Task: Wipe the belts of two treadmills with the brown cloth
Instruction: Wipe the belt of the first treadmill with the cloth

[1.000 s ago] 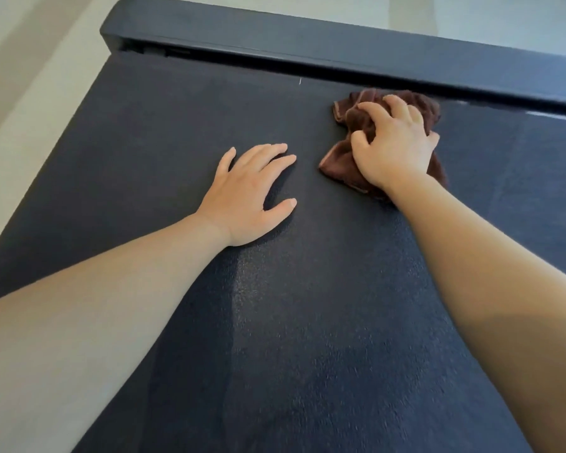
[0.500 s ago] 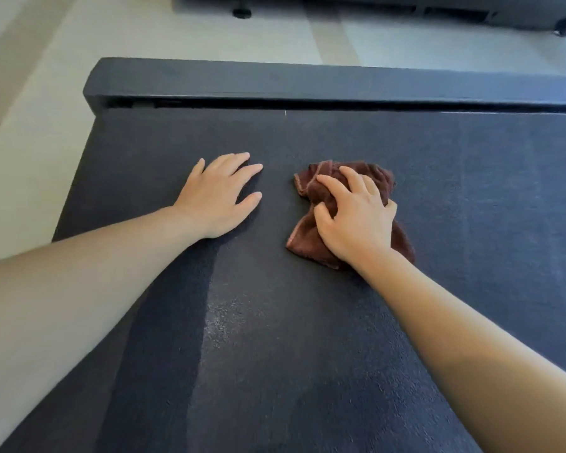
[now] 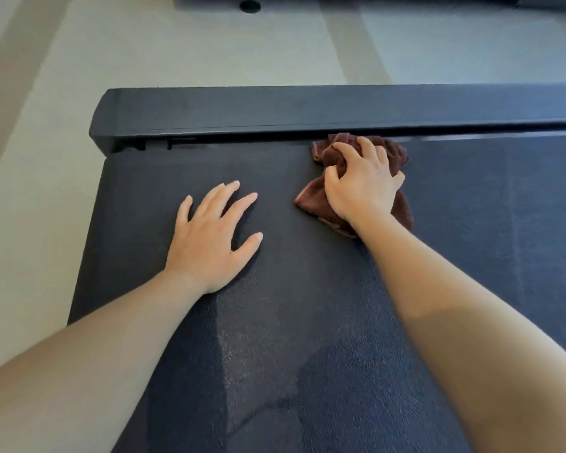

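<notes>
The dark textured treadmill belt (image 3: 307,338) fills most of the view. A crumpled brown cloth (image 3: 317,197) lies on it at the far end, right against the black end cover (image 3: 307,109). My right hand (image 3: 363,184) grips the cloth from above, fingers curled into its folds. My left hand (image 3: 209,237) rests flat on the belt to the left of the cloth, fingers spread and apart from it.
Pale floor (image 3: 177,44) lies beyond and to the left of the treadmill. Part of another dark machine with a round foot (image 3: 249,6) shows at the top edge.
My right hand has pushed the cloth forward from mid-belt up against the end cover. My left hand stays planted on the belt.
</notes>
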